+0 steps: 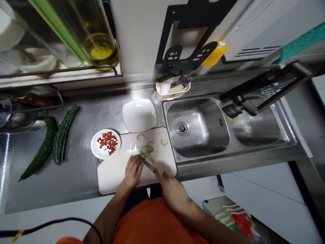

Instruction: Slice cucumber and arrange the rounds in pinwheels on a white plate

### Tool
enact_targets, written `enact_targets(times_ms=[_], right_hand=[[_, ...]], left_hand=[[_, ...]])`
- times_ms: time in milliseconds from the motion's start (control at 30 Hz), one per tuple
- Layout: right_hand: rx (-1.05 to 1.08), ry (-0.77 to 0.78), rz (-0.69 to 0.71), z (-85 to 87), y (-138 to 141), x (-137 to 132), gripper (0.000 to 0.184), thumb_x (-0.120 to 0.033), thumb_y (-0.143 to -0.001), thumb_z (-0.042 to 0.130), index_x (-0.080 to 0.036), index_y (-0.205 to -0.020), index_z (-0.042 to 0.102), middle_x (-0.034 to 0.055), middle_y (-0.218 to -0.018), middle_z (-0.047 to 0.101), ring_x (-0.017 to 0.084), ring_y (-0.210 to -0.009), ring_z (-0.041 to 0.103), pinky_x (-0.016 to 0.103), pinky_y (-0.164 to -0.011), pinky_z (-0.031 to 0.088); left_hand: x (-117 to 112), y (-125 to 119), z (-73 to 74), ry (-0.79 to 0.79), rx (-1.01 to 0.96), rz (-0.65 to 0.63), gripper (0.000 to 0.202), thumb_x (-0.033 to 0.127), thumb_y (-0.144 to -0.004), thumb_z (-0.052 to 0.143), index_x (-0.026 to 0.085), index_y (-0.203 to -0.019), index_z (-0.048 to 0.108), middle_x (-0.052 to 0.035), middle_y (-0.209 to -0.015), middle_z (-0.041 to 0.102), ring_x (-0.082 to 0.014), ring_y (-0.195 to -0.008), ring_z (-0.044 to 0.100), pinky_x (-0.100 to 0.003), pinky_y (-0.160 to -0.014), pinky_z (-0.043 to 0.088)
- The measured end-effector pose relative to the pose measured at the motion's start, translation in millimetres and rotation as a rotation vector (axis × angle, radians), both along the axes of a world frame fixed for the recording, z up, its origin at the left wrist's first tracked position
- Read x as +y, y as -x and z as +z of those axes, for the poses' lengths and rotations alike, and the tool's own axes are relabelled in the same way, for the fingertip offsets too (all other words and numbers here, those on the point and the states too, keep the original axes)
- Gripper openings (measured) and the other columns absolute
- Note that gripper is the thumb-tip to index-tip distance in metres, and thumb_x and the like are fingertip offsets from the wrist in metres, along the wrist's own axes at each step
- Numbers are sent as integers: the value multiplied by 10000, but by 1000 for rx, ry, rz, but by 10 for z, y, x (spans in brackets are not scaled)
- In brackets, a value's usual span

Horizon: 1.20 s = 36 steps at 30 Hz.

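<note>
A white cutting board [114,176] lies on the steel counter in front of me. My left hand [133,171] rests on it with fingers curled down on a short cucumber piece [142,156]. My right hand [169,188] is closed round the handle of a knife [147,163], whose blade meets the cucumber's cut end. Several thin cucumber slices [146,148] lie on the board just beyond the blade.
A small plate of red pieces [106,143] and a white square dish [139,115] sit behind the board. Two whole dark green cucumbers [54,139] lie on the counter at left. A double sink [198,127] with a tap is right of the board.
</note>
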State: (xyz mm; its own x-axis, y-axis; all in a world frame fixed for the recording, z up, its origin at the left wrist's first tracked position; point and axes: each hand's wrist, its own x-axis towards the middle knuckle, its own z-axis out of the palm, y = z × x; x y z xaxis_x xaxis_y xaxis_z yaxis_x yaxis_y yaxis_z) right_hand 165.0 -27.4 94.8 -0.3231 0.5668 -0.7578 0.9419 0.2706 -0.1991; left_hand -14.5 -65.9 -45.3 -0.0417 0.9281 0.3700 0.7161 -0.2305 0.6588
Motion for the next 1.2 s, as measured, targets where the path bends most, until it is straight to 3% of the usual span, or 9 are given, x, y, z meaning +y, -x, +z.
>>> enact_targets(times_ms=[600,1200], right_hand=[[-4,73,1,91,30,99,558,-30,-873,245,-257,-1350,423,91,-1011,651,207,-788,672,266,-622,489],[-29,4,43,-12,63,79,552,-9,-864,294,-251,-1337,443,89,-977,667,169,-752,677,218,-609,491]], left_hand=[[-11,4,9,19,-3,-10,166,113,-825,595,156,-986,601,-78,-916,649,-181,-907,618,-373,-840,522],[-3,4,-3,-6,-3,-19,161,115,-841,575,161,-992,609,-74,-885,662,-190,-894,630,-385,-812,532]])
